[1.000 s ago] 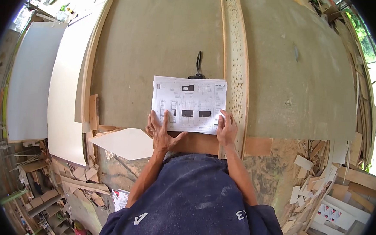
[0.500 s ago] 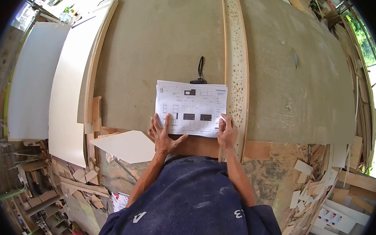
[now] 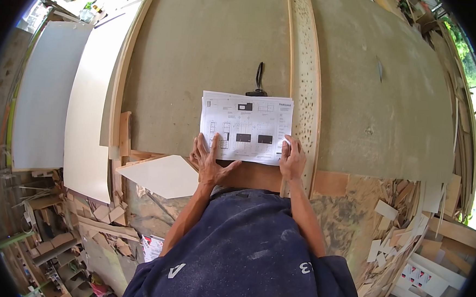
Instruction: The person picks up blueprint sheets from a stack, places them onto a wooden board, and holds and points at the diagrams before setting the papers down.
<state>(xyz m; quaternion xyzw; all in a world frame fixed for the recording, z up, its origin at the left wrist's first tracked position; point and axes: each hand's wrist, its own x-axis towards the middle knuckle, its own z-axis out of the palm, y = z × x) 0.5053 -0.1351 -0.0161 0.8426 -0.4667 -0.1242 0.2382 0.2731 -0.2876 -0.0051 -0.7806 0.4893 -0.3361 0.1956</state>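
The left hand [image 3: 208, 166] is unclenched, its splayed fingers pointing far and touching the near left corner of the printed sheets [image 3: 253, 122], while the right hand [image 3: 293, 160], half curled, touches their right edge; whether it pinches them cannot be told. Both forearms reach in from the near side, and the sheets lie on the counter [image 3: 206, 43], mostly between and beyond the hands.
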